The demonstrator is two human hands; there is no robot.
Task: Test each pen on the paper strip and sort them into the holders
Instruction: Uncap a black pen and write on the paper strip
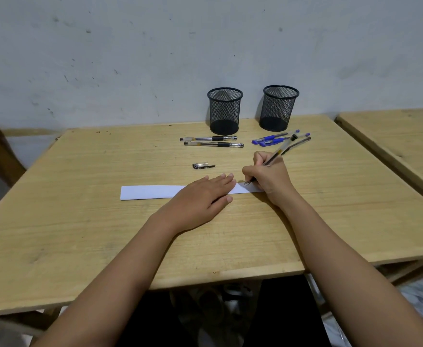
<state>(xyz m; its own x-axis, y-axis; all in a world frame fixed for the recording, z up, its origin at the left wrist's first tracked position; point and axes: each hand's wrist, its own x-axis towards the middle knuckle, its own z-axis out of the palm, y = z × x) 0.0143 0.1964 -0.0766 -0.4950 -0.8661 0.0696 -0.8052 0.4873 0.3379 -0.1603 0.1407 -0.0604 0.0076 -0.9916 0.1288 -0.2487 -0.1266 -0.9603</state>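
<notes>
Left hand (205,196) lay flat, fingers spread a little and together, palm down on the white paper strip (150,192), pinning it to the light wooden table (105,234); nothing gripped. Right hand (268,179) pinched a clear-barrelled black gel pen (281,149) in a writing hold, barrel tilted up and away to the right, tip touching the right end of the strip just beside the left fingertips; small dark squiggle (244,184) visible at the tip. Loose clear pen cap with black clip (202,166) lay on the table beyond the strip, apart from both hands. Two clear black-ink pens (213,142) lay side by side, roughly parallel, in front of the left black wire-mesh cup holder (225,111); two blue pens (275,138) plus one dark pen (301,141) lay angled together in front of the right black wire-mesh cup holder (279,108), partly behind the held pen. Both holders stood upright near the far edge by the grey wall (155,58), well apart from each other; no pens showed through the mesh. Second wooden table (393,136) stood at right.
</notes>
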